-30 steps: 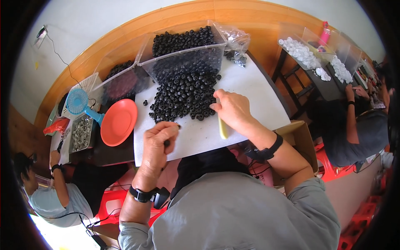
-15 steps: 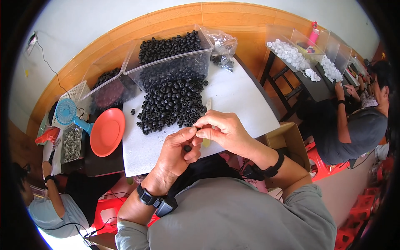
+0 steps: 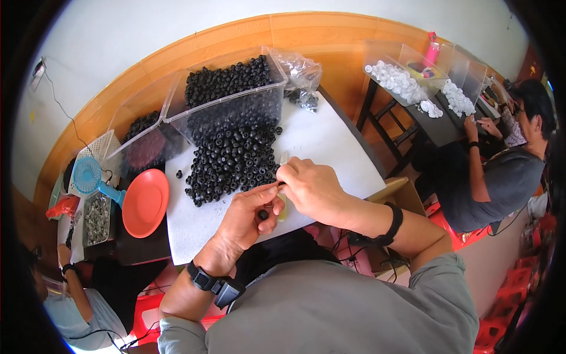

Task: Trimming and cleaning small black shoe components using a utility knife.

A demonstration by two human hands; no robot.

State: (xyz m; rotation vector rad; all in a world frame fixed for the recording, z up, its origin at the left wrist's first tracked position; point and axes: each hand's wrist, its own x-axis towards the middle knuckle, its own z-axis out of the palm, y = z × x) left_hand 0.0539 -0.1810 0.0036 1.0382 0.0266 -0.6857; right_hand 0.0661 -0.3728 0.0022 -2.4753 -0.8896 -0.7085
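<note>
R hand (image 3: 312, 186) joining L hand (image 3: 243, 217) since 1s ago, 4 o'clock of pile (image 3: 231, 164), L clamping blk bead (image 3: 263, 215), can't tell R's grip

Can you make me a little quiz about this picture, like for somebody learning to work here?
1. True or false: the fan is left of the plate.
2. What colour is the pile on the sheet? A white, B black, C blue.
3. Fill in: a small black piece shows by the curled fingers of the ____.

Key: 1 true; 2 B; 3 left hand.
</note>
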